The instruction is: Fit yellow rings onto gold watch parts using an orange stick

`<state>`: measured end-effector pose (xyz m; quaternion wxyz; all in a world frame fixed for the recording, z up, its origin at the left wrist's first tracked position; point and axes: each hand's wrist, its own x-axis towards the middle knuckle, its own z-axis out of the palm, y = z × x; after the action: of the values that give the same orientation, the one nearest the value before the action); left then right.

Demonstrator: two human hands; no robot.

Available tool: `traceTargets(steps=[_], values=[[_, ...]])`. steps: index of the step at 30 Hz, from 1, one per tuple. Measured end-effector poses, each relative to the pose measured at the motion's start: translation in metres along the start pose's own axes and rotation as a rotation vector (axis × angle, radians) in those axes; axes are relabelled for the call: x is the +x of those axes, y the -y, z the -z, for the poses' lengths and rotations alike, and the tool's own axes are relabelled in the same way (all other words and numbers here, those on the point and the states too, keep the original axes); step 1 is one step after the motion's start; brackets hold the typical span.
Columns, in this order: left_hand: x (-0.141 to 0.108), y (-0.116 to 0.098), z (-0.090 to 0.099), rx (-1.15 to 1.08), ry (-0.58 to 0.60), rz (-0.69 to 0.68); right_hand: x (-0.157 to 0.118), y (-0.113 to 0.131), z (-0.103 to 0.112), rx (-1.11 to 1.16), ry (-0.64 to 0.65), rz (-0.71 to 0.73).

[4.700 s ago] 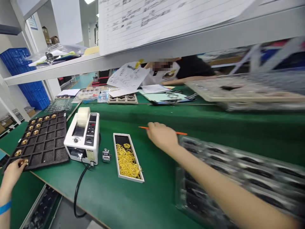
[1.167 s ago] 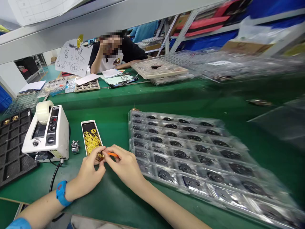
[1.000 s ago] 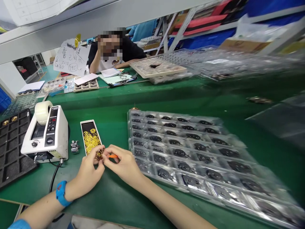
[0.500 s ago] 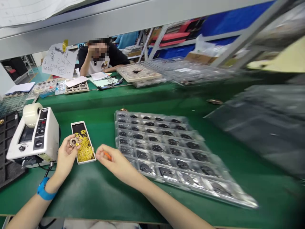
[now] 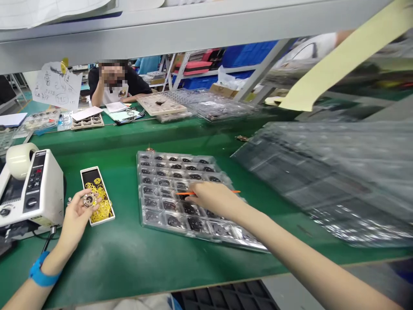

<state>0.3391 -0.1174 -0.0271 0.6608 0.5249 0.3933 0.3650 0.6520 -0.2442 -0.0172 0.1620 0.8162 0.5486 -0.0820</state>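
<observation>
In my left hand (image 5: pixel 76 211) the fingertips pinch a small round metal part (image 5: pixel 90 199), shaped like a watch case. It is over the edge of a narrow white box (image 5: pixel 110 215) that holds yellow rings (image 5: pixel 102 211). My right hand (image 5: pixel 206 196) is closed around a thin orange stick (image 5: pixel 185 193); one end points left and the other sticks out behind the hand. Below it lies a clear plastic tray (image 5: pixel 155 227) with rows of pockets, many with black round pieces (image 5: pixel 174 221). Whether the stick touches a piece, I cannot tell.
A white tape dispenser (image 5: pixel 48 185) stands on the left. Stacked clear trays (image 5: pixel 322 172) lie at the right. Across the bench (image 5: pixel 122 258) sits a person (image 5: pixel 135 84) near more trays and papers. Above runs a grey shelf beam (image 5: pixel 193 30), with a yellow strip (image 5: pixel 338 64) hanging at the right.
My right hand has moved right, from beside the white box to over the clear tray, with the orange stick in it. The left hand still holds the round part. The view has turned right.
</observation>
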Motion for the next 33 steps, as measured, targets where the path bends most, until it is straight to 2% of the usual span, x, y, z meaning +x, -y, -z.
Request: traceTargets(steps=[4, 6, 9, 11, 12, 15, 18, 23, 29, 33], values=[[-0.004, 0.001, -0.001, -0.035, 0.114, 0.046, 0.001, 0.005, 0.001, -0.021, 0.009, 0.067], [-0.007, 0.003, -0.001, -0.072, 0.213, 0.052, 0.001, 0.015, 0.005, 0.081, -0.080, 0.133], [-0.011, 0.006, -0.001, -0.114, 0.360, 0.047, -0.001, 0.050, 0.010, 0.528, -0.283, 0.353], [-0.012, 0.009, -0.002, -0.101, 0.415, 0.033, -0.004, 0.083, 0.015, 0.898, -0.360, 0.518], [-0.012, 0.010, -0.002, -0.087, 0.428, 0.018, -0.005, 0.100, 0.017, 1.043, -0.382, 0.554], [-0.012, 0.012, -0.002, -0.034, 0.431, -0.043, -0.008, 0.143, 0.023, 1.334, -0.440, 0.551], [-0.013, 0.013, -0.003, -0.009, 0.415, -0.112, -0.009, 0.166, 0.025, 1.457, -0.473, 0.506], [-0.017, 0.014, -0.005, -0.007, 0.405, -0.148, -0.007, 0.174, 0.019, 1.535, -0.493, 0.439], [-0.018, 0.013, -0.006, 0.005, 0.401, -0.143, -0.005, 0.175, 0.013, 1.575, -0.467, 0.434], [-0.019, 0.013, -0.007, 0.019, 0.400, -0.136, -0.006, 0.178, 0.012, 1.551, -0.528, 0.423]])
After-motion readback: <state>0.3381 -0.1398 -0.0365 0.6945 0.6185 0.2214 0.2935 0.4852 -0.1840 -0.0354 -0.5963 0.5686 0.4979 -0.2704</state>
